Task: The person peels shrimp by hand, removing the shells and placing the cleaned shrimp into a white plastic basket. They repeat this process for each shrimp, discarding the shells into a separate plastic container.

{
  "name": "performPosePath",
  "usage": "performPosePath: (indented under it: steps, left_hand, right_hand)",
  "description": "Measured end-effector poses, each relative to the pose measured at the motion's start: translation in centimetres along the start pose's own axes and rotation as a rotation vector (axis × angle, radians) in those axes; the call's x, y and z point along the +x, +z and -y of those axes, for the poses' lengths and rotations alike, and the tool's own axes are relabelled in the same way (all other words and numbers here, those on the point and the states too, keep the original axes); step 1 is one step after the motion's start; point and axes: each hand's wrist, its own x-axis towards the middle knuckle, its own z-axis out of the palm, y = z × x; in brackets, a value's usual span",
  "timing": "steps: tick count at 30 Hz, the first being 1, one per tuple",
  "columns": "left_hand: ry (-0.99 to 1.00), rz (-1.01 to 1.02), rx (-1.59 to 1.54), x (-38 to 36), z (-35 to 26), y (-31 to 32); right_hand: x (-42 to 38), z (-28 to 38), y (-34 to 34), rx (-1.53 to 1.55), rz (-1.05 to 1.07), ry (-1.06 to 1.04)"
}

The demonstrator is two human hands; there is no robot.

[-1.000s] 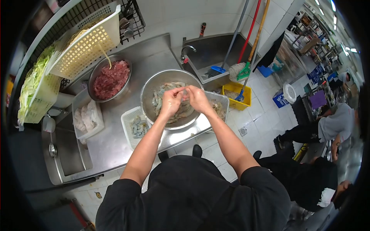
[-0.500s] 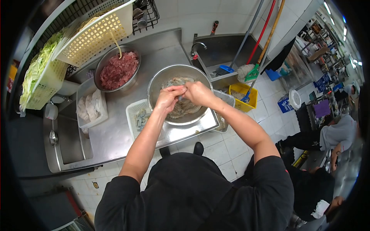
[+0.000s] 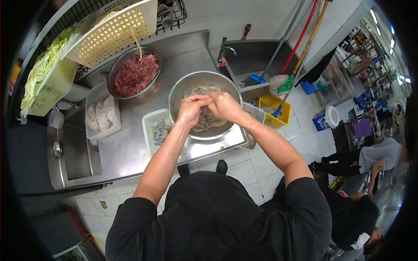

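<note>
A large steel bowl point(image 3: 176, 89) holds grey, raw shrimp point(image 3: 211, 122). Over it my left hand point(image 3: 191, 108) and my right hand point(image 3: 223, 105) meet, fingertips pinched together. What lies between the fingers is too small to name. Just left of the bowl, a white perforated basket point(image 3: 148, 127) contains peeled, bluish shrimp point(image 3: 161, 131). Another container point(image 3: 260, 114) stands at the bowl's right side, partly hidden by the bowl and my right forearm.
On the steel counter point(image 3: 117, 150) are a bowl of raw meat point(image 3: 137, 76) and a white tub point(image 3: 114, 117). Perforated baskets point(image 3: 117, 32) stand at the upper left. A sink point(image 3: 244, 54), mops and a yellow bucket point(image 3: 284, 114) are right. Two people point(image 3: 379, 156) are far right.
The view has shifted slightly. My hands remain together over the bowl, with small changes in the fingers. At the far right, a person's arm has moved a little.
</note>
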Motion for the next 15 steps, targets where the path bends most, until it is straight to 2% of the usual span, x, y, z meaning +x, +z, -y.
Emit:
performPosePath:
  steps: [5,7,8,10,11,14,15]
  left_hand:
    - [0.007,0.052,0.027,-0.4,-0.3,-0.1]
    - [0.03,0.06,0.114,-0.7,-1.1,-0.1]
    - [0.05,0.067,0.202,-0.9,-1.3,-0.2]
    - [0.123,0.079,0.241,-1.0,-1.1,-0.3]
    - [0.197,0.093,0.279,-0.9,-1.1,-0.3]
    - [0.228,0.046,0.247,-0.4,-0.7,-0.7]
    - [0.231,0.045,0.245,-0.4,-0.9,-0.9]
  right_hand:
    - [-0.2,-0.9,-0.3,0.102,0.008,-0.004]
    - [0.2,-0.4,-2.2,0.273,0.223,0.163]
    - [0.1,-0.5,-2.3,0.273,0.224,0.161]
    - [-0.2,-0.6,-2.4,0.659,0.259,0.467]
    - [-0.6,-1.2,-2.0,0.659,0.256,0.467]
    - [-1.9,-4.0,-0.7,0.663,0.142,0.431]
    - [-2.5,-4.6,-1.0,0.642,0.0,0.511]
